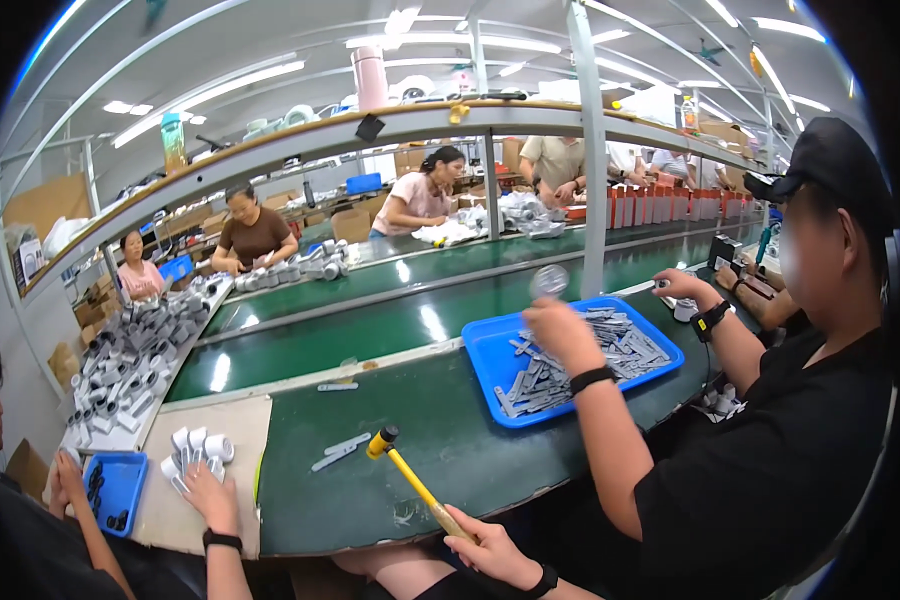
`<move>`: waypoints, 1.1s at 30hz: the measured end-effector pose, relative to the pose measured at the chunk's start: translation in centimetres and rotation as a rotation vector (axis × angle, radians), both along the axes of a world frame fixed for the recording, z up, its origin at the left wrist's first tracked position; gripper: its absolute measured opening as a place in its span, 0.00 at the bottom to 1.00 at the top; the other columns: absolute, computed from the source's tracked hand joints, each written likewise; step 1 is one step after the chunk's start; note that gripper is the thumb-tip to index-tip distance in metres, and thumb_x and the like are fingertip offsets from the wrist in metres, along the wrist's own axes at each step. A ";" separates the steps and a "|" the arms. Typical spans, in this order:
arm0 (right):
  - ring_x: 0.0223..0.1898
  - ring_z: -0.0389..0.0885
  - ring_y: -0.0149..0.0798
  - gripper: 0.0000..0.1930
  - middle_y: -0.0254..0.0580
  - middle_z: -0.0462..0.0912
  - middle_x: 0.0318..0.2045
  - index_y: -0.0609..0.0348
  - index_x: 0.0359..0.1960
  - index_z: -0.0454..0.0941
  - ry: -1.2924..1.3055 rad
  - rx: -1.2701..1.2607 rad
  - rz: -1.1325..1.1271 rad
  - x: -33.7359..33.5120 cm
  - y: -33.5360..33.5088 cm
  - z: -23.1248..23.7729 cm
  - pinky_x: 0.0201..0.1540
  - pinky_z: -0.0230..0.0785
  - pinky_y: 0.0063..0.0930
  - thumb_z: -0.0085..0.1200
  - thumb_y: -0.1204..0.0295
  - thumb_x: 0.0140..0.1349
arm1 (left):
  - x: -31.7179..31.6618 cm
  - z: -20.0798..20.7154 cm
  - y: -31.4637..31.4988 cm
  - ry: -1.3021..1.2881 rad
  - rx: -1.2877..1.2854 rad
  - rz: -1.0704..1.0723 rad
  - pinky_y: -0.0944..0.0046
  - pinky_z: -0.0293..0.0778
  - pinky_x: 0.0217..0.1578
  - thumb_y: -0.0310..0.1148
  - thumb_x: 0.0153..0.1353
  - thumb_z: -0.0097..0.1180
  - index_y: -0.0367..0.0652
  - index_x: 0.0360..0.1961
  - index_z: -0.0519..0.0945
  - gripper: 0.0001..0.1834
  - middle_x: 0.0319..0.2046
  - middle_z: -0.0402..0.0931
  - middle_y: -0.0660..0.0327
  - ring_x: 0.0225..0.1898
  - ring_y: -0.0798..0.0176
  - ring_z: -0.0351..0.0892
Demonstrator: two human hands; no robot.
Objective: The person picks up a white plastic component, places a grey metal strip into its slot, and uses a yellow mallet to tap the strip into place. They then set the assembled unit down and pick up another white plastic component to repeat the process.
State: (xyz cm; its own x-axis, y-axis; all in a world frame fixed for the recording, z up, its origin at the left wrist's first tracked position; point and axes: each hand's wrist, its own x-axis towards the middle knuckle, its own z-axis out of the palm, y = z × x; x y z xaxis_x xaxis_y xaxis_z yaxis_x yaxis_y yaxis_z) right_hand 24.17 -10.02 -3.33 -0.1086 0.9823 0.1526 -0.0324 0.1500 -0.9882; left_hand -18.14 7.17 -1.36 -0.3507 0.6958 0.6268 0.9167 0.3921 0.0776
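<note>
My right hand [495, 553] is closed round the handle of a small mallet [417, 478], which has a yellow shaft and a black-and-yellow head. The mallet is raised at a slant above the green work surface. My left hand [213, 500] reaches with fingers stretched out over several white cylindrical plastic parts [220, 447], touching them on a sheet of cardboard [235, 520]. Its fingertips are partly lost among the parts. Between the hands, flat grey plastic strips [340, 452] lie on the green surface [310, 510].
A blue tray [510, 418] of grey strips stands at right, with a co-worker's hand [562, 335] over it. A small blue bin [135, 468] of black pieces is at left, beside another person's hands [67, 485]. White parts pile up [120, 375] behind. A metal post [592, 150] rises ahead.
</note>
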 end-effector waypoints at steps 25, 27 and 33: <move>0.18 0.67 0.20 0.28 0.31 0.75 0.23 0.64 0.67 0.65 -0.062 0.296 -0.399 3.9 -8.4 0.0 0.20 0.60 0.16 0.54 0.81 0.65 | 40.1 0.1 1.9 -0.161 -0.522 -0.856 0.42 0.76 0.42 0.40 0.62 0.50 0.50 0.71 0.58 0.35 0.68 0.54 0.37 0.52 0.40 0.71; 0.18 0.67 0.20 0.28 0.31 0.76 0.24 0.64 0.67 0.64 -0.050 0.262 -0.385 4.1 -8.6 -0.1 0.20 0.60 0.15 0.54 0.81 0.65 | 40.3 -1.2 2.6 -0.091 -0.500 -0.828 0.44 0.78 0.42 0.36 0.62 0.50 0.49 0.70 0.59 0.33 0.67 0.54 0.36 0.52 0.40 0.72; 0.18 0.66 0.20 0.28 0.29 0.75 0.23 0.64 0.67 0.65 0.053 0.177 -0.375 4.2 -8.5 0.1 0.20 0.59 0.15 0.55 0.80 0.65 | 36.0 -0.3 1.3 -0.353 -0.365 -1.050 0.44 0.79 0.43 0.28 0.57 0.55 0.40 0.58 0.68 0.25 0.54 0.67 0.34 0.49 0.36 0.74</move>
